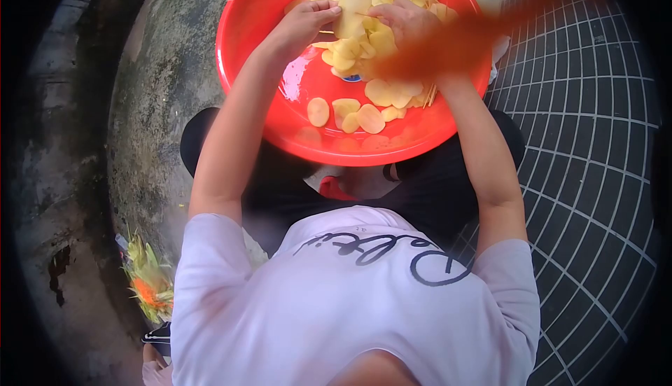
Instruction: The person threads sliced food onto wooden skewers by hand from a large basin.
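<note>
A red basin (227,57) in front of my knees holds many pale yellow slices (343,53) that look like potato. My left hand (308,25) pinches one large oval slice (352,9) by its left edge, above the heap. Close to that slice's right side is my right hand (406,16), its thumb and fingertips pressed together; what they hold is too small to make out. An orange blur in front of the camera hides part of the right hand and wrist. Several thin sticks (429,96) show among the slices at the basin's right.
Several loose slices (318,111) lie on the basin's near side. Dark tiles (581,134) with pale joints cover the ground to the right, rough concrete (161,71) the left. A pile of green and orange scraps (148,281) lies at lower left, near part of another person (155,365).
</note>
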The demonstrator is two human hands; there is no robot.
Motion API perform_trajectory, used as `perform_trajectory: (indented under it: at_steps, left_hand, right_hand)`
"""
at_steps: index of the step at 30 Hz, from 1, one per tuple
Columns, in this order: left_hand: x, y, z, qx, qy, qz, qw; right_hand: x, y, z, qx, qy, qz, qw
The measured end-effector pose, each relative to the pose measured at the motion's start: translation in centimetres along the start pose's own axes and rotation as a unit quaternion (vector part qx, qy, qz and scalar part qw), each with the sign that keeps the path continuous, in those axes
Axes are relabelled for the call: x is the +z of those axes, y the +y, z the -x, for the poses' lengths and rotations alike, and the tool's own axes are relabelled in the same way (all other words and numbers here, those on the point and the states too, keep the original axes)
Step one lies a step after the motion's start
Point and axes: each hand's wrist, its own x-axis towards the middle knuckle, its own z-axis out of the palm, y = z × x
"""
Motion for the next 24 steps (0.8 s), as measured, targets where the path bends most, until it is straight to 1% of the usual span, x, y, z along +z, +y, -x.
perform_trajectory:
  at_steps: [6, 10, 13, 16, 21, 24]
  left_hand:
    - [0.0, -0.3, -0.1, -0.021, -0.01, 0.009, 1.0]
    - [0.0, -0.9, -0.3, -0.012, -0.023, 0.045, 0.999]
    - [0.4, -1.3, -0.3, -0.016, -0.01, 0.049, 0.999]
    - [0.8, -1.3, -0.3, -0.017, 0.0, 0.047, 0.999]
    - [2.2, -1.6, -1.0, -0.044, 0.009, 0.067, 0.997]
    - [3.4, -1.5, -1.3, -0.045, 0.004, 0.082, 0.996]
  right_hand:
    - [1.0, 1.1, 0.1, -0.001, 0.019, -0.045, 0.999]
    - [1.1, 1.0, 0.1, -0.016, 0.025, -0.057, 0.998]
    - [1.0, 0.4, 0.0, 0.025, 0.015, -0.042, 0.999]
    - [0.8, 0.5, -0.1, 0.019, 0.031, -0.025, 0.999]
    - [0.5, 1.1, 0.0, -0.001, 0.01, 0.01, 1.0]
    - [0.1, 1.5, 0.2, -0.002, 0.001, 0.017, 1.0]
